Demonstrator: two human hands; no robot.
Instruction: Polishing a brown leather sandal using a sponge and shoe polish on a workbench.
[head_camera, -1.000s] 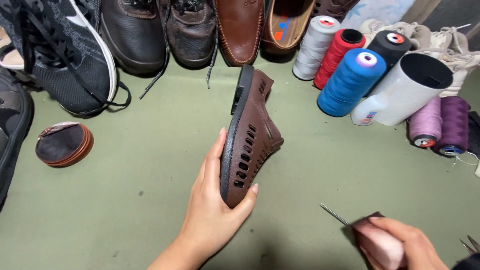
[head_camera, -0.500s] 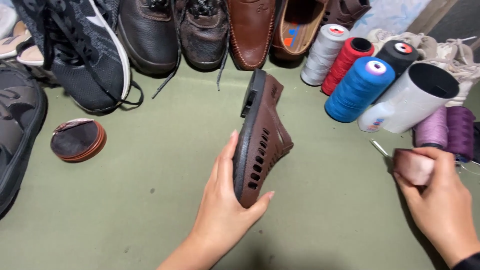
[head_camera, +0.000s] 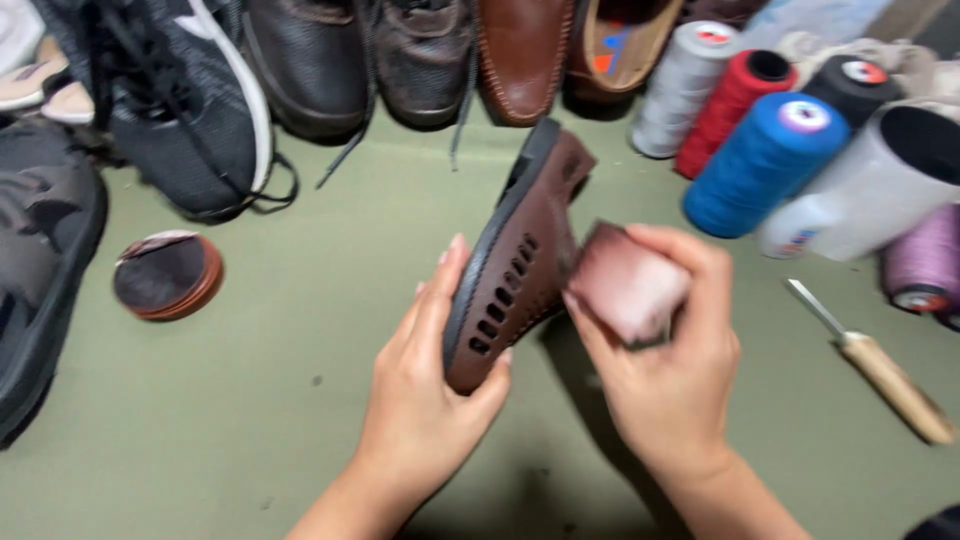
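Observation:
My left hand (head_camera: 425, 395) grips a brown perforated shoe (head_camera: 520, 265) on its side, sole turned left, above the green table. My right hand (head_camera: 665, 375) holds a small folded reddish-brown piece of abrasive paper or cloth (head_camera: 628, 282) right against the shoe's upper. A wooden-handled awl (head_camera: 880, 365) lies on the table to the right of my right hand, apart from it.
Along the back stand a black sneaker (head_camera: 185, 110), dark lace-up shoes (head_camera: 365, 55) and brown loafers (head_camera: 525, 55). Thread cones in grey (head_camera: 680, 90), red (head_camera: 730, 110), blue (head_camera: 760, 165), white and purple crowd the right. A round brown tin (head_camera: 165, 275) lies left.
My right hand let go of the awl, which now lies on the table, and moved left with the reddish-brown piece up to the shoe. The left hand kept holding the shoe.

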